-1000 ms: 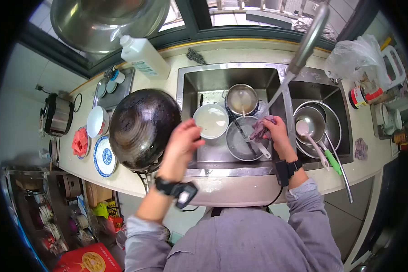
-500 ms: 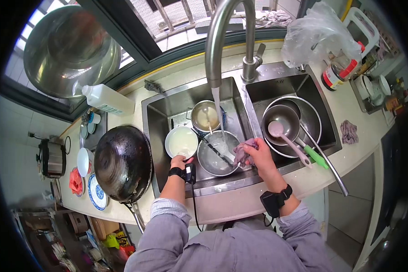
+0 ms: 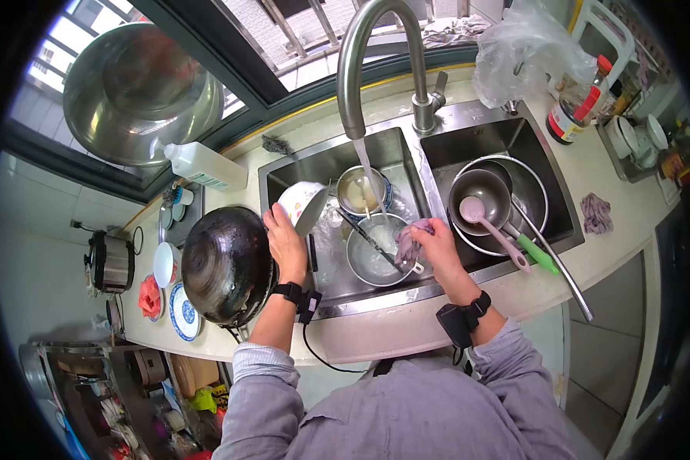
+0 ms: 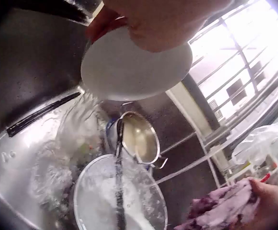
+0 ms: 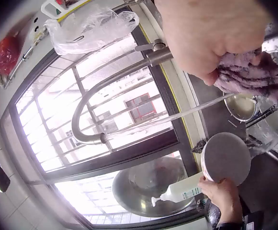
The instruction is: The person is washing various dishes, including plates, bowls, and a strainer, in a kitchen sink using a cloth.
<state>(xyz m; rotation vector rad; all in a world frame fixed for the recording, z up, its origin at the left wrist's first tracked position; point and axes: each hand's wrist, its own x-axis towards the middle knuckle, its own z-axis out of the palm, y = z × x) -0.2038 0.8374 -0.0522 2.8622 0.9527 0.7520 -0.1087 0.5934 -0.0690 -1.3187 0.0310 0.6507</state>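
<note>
bowl (image 3: 303, 205) now tipped, left wrist shows water (image 4: 79, 117) spilling

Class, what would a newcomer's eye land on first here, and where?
The left hand tips a white bowl, spilling water into the left sink basin. The right hand holds a purple cloth at a metal pan under the running tap. A black wok sits on the counter, left of that basin.

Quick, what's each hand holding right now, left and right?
Left hand: grips the round white bowl, tipped on its side.
Right hand: grips the crumpled purple cloth.
</note>
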